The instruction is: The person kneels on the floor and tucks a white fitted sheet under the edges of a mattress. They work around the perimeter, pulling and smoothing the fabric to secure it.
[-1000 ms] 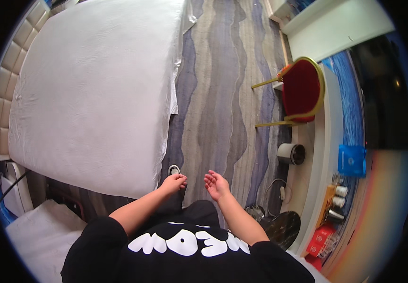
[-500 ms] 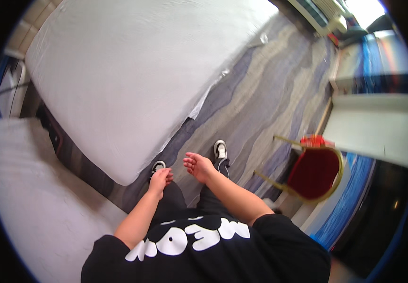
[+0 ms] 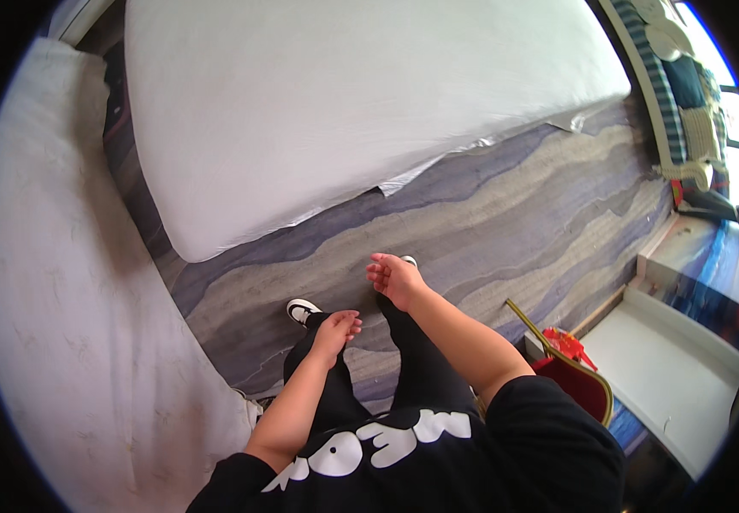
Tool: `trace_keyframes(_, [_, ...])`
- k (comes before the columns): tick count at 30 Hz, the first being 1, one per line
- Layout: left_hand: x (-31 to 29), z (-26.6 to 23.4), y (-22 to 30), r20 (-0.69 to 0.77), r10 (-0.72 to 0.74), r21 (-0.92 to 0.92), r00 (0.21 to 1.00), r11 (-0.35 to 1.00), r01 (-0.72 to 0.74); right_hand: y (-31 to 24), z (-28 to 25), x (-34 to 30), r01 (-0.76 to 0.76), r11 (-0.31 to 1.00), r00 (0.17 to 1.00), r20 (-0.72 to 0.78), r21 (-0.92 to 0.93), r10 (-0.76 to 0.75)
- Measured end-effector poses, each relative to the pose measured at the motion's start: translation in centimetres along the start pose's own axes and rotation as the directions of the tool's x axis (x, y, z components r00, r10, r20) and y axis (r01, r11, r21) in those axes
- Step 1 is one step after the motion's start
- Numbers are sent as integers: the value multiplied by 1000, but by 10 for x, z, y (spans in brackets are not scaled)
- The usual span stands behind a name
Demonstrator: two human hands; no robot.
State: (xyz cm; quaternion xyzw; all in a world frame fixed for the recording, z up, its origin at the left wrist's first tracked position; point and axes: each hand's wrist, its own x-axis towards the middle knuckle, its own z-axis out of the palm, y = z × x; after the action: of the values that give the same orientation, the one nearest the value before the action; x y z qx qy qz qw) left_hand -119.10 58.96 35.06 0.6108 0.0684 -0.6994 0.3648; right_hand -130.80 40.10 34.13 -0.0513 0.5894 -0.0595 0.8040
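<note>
My left hand hangs in the air before my black trousers, its fingers loosely bent and apart, holding nothing. A little farther forward, my right hand is also bare, with its fingers spread and slightly curled. Neither one touches anything. Closest ahead of them is a large bed mattress under a smooth white sheet. Along its near lower edge the sheet's silvery-white hem hangs loose and crumpled.
Grey, wavy-patterned carpet runs beneath my feet. A second bed or mattress with a pale cover lies at left. On the right are a red chair with a gold frame, a white desk and a cushioned sofa.
My body has turned to the right, and the white-sheeted bed now sits more squarely ahead. The sofa has come into view at far right. Both hands remain free.
</note>
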Motion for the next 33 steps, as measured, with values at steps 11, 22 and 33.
trace_keyframes(11, [166,-145,40,-360,300,-338,883,841,-423,14,97,208,200,974,925,348,-103,-153])
trace_keyframes(22, [334,-190,53,-369,272,-721,889,520,-459,9,126,322,80,996,925,368,45,-91])
trace_keyframes(33, [295,-158,68,-434,192,-811,880,343,-474,30,103,330,285,880,943,54,379,-329])
